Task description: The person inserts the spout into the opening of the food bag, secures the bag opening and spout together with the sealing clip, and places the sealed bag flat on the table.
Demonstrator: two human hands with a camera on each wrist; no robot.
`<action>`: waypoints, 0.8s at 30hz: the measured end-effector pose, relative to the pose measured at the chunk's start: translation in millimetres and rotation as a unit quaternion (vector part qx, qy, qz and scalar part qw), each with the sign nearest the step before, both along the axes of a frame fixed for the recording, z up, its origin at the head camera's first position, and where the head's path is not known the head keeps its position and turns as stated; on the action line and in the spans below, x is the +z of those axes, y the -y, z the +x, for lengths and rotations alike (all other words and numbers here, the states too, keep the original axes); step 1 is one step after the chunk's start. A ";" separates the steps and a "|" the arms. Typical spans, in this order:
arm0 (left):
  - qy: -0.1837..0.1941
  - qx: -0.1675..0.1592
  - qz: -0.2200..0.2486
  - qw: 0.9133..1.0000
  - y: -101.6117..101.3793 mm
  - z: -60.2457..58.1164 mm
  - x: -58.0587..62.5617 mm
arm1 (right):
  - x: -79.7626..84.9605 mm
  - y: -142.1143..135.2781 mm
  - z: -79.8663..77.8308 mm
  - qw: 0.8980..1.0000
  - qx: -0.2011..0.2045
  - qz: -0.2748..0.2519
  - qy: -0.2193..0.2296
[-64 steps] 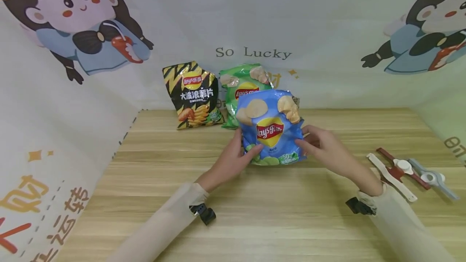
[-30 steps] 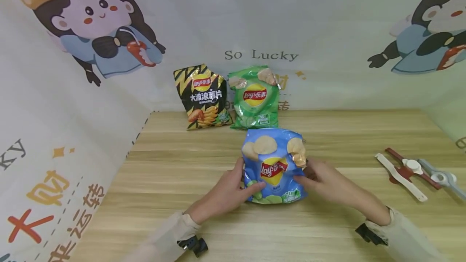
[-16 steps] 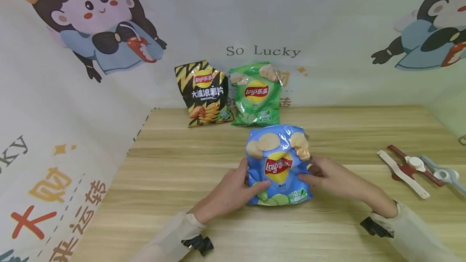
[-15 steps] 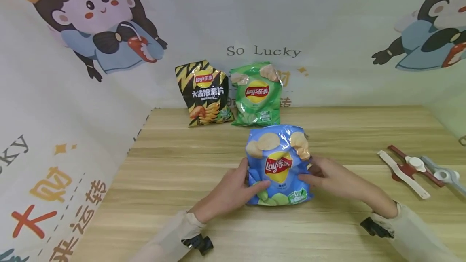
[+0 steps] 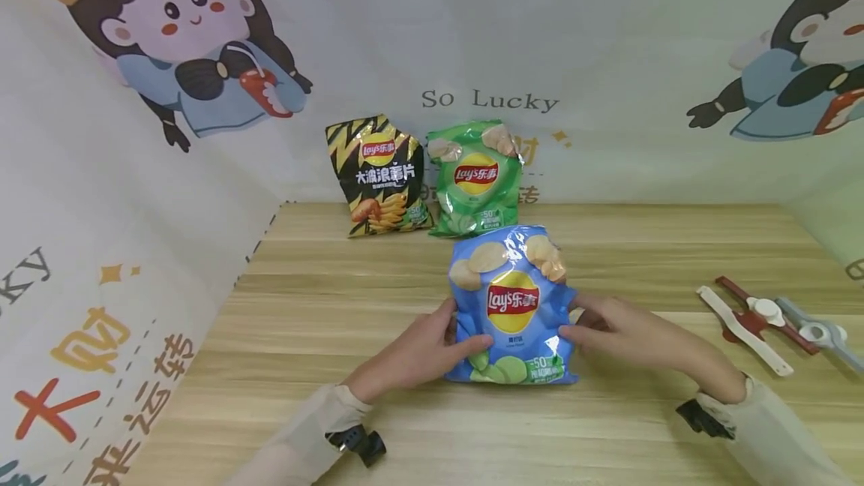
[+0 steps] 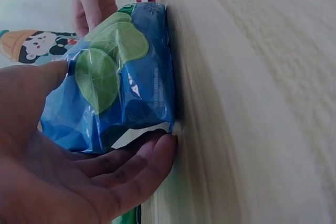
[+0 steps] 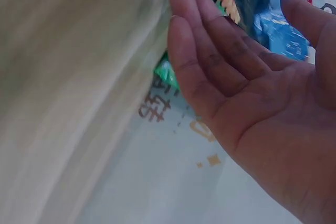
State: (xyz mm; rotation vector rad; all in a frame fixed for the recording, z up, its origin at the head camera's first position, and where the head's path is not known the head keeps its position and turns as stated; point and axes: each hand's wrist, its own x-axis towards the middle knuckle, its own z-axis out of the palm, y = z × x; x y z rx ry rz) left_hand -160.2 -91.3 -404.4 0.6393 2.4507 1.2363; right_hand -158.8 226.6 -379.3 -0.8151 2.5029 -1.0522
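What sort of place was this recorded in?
Probably a tabletop recording booth: a pale wood-grain table, white cartoon-printed sheeting behind and beside it, and a glossy blue Lay's chip bag.

Both forearms (image 5: 310,430) angle inward; left hand (image 5: 421,351) and right hand (image 5: 621,332) face each other, thumbs (image 5: 472,346) apart from bent fingers (image 6: 139,179).

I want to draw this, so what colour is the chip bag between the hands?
The chip bag is mostly blue; the head view shows it best.
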 end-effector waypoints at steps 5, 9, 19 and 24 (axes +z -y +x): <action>0.010 -0.006 0.001 1.000 2.7 -1.3 0.1 | 13.3 -7.9 3.3 0.998 -0.032 0.049 -0.033; -0.019 -0.008 -0.007 1.000 5.4 -2.2 0.3 | 23.6 -16.4 5.1 0.994 -0.053 0.078 -0.056; -0.156 0.024 -0.076 0.984 14.0 -0.3 13.8 | 36.9 -42.1 5.2 0.978 -0.102 0.129 -0.130; -0.234 0.029 -0.078 0.969 10.6 2.4 19.7 | 31.8 -62.5 10.4 0.966 -0.134 0.153 -0.162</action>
